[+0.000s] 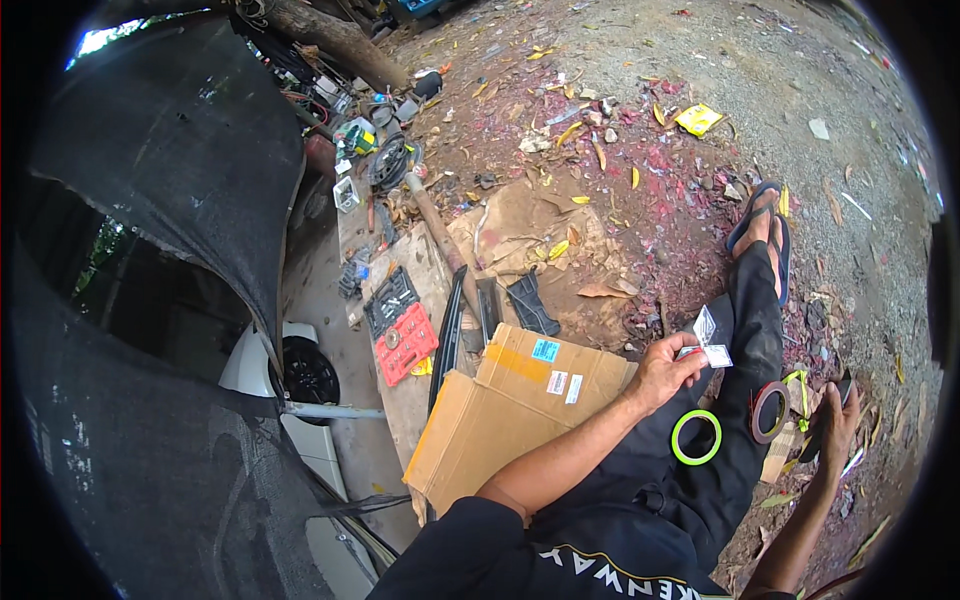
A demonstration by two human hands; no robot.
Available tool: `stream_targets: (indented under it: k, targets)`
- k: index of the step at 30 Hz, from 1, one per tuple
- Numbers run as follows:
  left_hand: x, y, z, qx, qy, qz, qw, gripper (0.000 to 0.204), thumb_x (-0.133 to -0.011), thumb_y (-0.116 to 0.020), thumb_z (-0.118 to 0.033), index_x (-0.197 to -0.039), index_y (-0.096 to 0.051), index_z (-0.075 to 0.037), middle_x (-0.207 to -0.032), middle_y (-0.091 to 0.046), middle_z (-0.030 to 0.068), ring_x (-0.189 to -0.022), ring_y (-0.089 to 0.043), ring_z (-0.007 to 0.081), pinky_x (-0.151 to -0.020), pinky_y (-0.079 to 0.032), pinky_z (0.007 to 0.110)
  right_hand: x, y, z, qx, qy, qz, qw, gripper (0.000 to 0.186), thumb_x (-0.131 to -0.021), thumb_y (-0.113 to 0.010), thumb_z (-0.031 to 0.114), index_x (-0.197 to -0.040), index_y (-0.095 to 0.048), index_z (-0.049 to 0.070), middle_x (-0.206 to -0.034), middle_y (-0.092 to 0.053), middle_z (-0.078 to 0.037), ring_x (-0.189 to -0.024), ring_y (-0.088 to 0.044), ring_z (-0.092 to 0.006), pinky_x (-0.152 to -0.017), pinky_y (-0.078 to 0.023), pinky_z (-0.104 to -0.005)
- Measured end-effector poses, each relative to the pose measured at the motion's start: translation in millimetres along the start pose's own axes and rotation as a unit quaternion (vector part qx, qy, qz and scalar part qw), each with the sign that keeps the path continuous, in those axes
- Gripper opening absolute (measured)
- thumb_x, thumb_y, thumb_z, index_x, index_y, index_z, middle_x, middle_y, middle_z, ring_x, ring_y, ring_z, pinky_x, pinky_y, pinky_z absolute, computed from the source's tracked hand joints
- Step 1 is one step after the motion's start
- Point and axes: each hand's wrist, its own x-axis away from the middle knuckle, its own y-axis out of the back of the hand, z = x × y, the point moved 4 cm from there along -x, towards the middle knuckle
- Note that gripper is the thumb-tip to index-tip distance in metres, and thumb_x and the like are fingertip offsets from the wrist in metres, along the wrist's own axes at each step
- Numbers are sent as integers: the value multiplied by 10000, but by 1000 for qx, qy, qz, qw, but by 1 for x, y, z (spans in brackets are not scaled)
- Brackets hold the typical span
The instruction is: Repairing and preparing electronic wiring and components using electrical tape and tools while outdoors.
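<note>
My left hand (668,374) is closed in a pinch on a small silver badge (706,330) with diamond-shaped points, held above my thigh. A bit of red shows at its edge by my fingertips. On my lap lies a roll of bright green tape (696,437), below the left hand. A brown-grey roll of tape (770,412) rests on my leg, to the left of my right hand. My right hand (841,425) is out beside that leg, closed around a dark flat object (818,432) whose kind I cannot make out.
A folded cardboard box (510,410) lies against my left side. Beyond it are a red tool case (407,342), long black trim pieces (448,335) and a wooden pole (432,215). Dark netting (190,170) hangs at left, near a white car (310,440). Leaves and litter cover the ground.
</note>
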Motion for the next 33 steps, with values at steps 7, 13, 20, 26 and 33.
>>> stream_targets:
  k: [7, 13, 20, 26, 33]
  targets:
    - [-16, -25, -17, -9, 9, 48, 999, 179, -929, -559, -219, -869, -602, -56, -748, -636, 49, -570, -560, 82, -504, -452, 222, 12, -18, 31, 14, -15, 34, 999, 260, -926, -554, 283, -780, -554, 67, -576, -491, 23, -477, -459, -60, -437, -350, -224]
    - [-18, -16, -30, 102, 18, 85, 991, 137, -888, -554, -51, -1014, -608, -41, -943, -646, 159, -721, -601, 178, -634, -484, 300, 19, -73, 57, -45, -38, 184, 981, 202, -841, -661, 119, -995, -574, 22, -635, -552, 15, -509, -519, -62, -455, -393, -211]
    - [-14, -19, -20, 93, 36, 66, 993, 266, -834, -569, 35, -1096, -547, -7, -878, -630, 96, -749, -618, 177, -641, -493, 302, 17, -81, 47, -47, -87, 227, 969, 322, -788, -661, 44, -1077, -523, 0, -710, -569, -8, -581, -558, -84, -536, -431, -228]
    - [-16, -23, -14, 68, 53, 66, 994, 245, -832, -583, 6, -1073, -538, 13, -844, -629, 104, -723, -615, 170, -622, -488, 293, 13, -80, 30, -239, -167, 225, 930, 286, -900, -565, 215, -1076, -486, 3, -680, -563, -89, -499, -558, -156, -444, -452, -270]
    - [-13, -17, -6, 72, 57, 48, 995, 221, -835, -592, 1, -1055, -563, 1, -855, -638, 104, -718, -622, 176, -606, -490, 293, -1, -78, 15, -387, -228, 138, 883, 547, -956, -334, 532, -1080, -487, 22, -694, -587, -113, -534, -574, -200, -440, -481, -328]
